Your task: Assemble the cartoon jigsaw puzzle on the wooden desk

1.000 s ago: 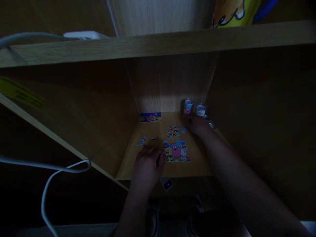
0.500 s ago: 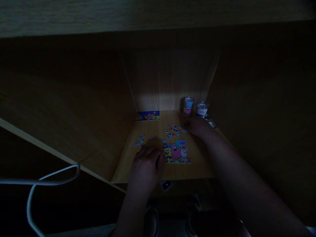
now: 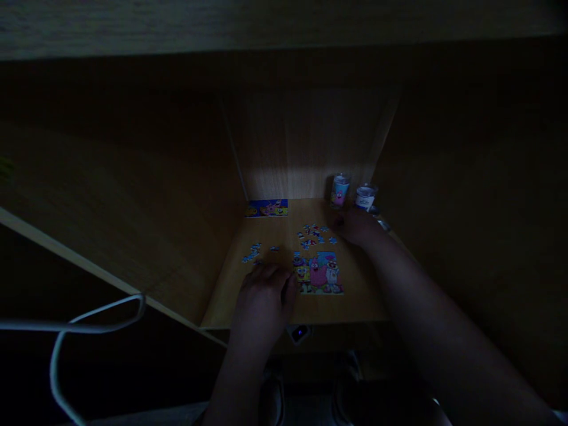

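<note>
A partly built cartoon jigsaw puzzle lies on a dim wooden desk. My left hand rests beside its left edge, fingers curled loosely on the desk; whether it holds anything is hidden by the dark. My right hand reaches to the far right of a scatter of loose pieces, fingers bent down at the pieces. More loose pieces lie at the left. A printed reference picture leans at the back.
Two small cans stand at the back right. Wooden walls enclose the desk on both sides, with a shelf overhead. A white cable loops at the lower left. A small lit device sits at the front edge.
The view tilted down, so the shelf's top and its objects left the frame. My right hand shifted slightly among the loose pieces. My left hand stayed put.
</note>
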### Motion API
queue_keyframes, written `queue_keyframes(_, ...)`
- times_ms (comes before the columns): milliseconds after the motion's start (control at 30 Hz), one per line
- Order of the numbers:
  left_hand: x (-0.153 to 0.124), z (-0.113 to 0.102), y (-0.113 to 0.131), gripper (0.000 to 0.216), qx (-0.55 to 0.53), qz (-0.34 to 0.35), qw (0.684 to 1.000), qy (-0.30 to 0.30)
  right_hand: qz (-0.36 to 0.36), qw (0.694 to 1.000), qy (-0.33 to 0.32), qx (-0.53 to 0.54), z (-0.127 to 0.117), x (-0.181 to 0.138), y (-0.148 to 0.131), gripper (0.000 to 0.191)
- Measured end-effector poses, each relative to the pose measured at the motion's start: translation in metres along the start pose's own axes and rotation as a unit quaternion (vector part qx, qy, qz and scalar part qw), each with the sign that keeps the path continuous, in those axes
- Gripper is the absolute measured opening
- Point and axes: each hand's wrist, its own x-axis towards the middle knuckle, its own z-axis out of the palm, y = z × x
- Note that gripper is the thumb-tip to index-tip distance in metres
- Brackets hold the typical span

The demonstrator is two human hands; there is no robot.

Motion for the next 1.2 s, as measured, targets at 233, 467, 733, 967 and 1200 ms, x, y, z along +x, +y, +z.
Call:
queue_keyframes(233,0.001,0.0,0.001,0.017,0.008,0.002,1.0,0.0,-0.057,0.997,-0.022,0.043,0.003,0.0,0.001,0.033)
queue_keyframes(467,-0.002,0.0,0.001,0.017,0.015,0.0,1.0,-0.003,-0.105,0.98,-0.071,0.152,0.008,0.001,0.012,0.024)
queue_keyframes(733,0.002,-0.001,0.002,0.018,0.009,0.0,1.0,-0.001,-0.119,0.975,-0.101,0.159,0.003,0.003,0.017,0.021)
queue_keyframes(967,0.001,0.0,0.002,0.016,0.019,0.0,1.0,-0.002,-0.119,0.981,-0.092,0.121,0.004,-0.002,0.018,0.027)
queue_keyframes(1200,0.0,-0.001,0.003,0.017,0.016,-0.009,1.0,-0.008,-0.124,0.974,-0.129,0.138,-0.001,-0.002,0.024,0.02)
